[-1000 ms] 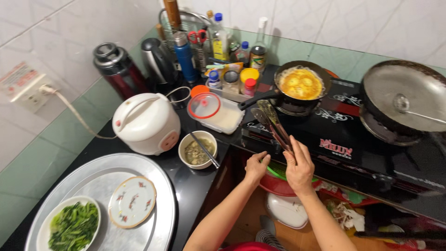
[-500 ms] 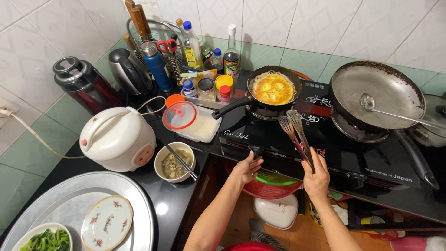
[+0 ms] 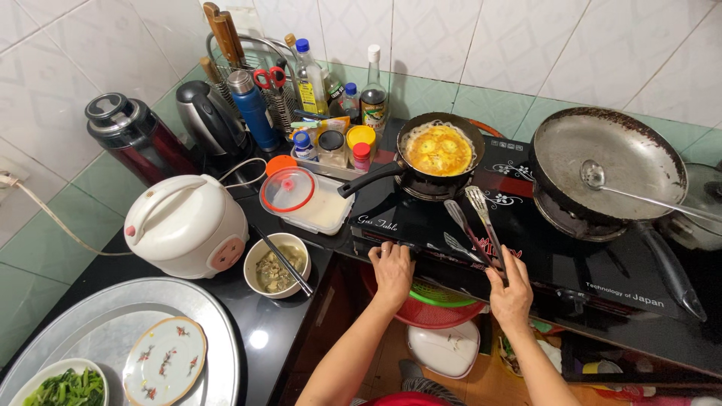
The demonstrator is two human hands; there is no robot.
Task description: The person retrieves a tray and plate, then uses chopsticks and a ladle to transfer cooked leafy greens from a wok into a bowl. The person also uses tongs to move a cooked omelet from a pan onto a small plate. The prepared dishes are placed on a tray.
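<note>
My right hand (image 3: 511,289) grips metal tongs (image 3: 472,219) whose tips point up over the black gas stove (image 3: 541,248), short of a small black pan (image 3: 440,154) with a yellow fried egg (image 3: 438,147). My left hand (image 3: 392,269) rests on the stove's front edge, fingers curled over it, holding nothing I can see. The pan's handle (image 3: 368,179) juts left toward a clear lidded container (image 3: 301,199).
A large empty pan with a ladle (image 3: 609,169) sits on the right burner. A white rice cooker (image 3: 186,224), a bowl with a spoon (image 3: 277,265), a steel tray with a plate and greens (image 3: 120,353), kettles, bottles and jars stand at the left and back. Baskets (image 3: 432,304) sit below the stove.
The view has shifted so the counter sits further right and lower. My right hand with the tongs moved right along the stove front; my left hand settled on the stove's edge.
</note>
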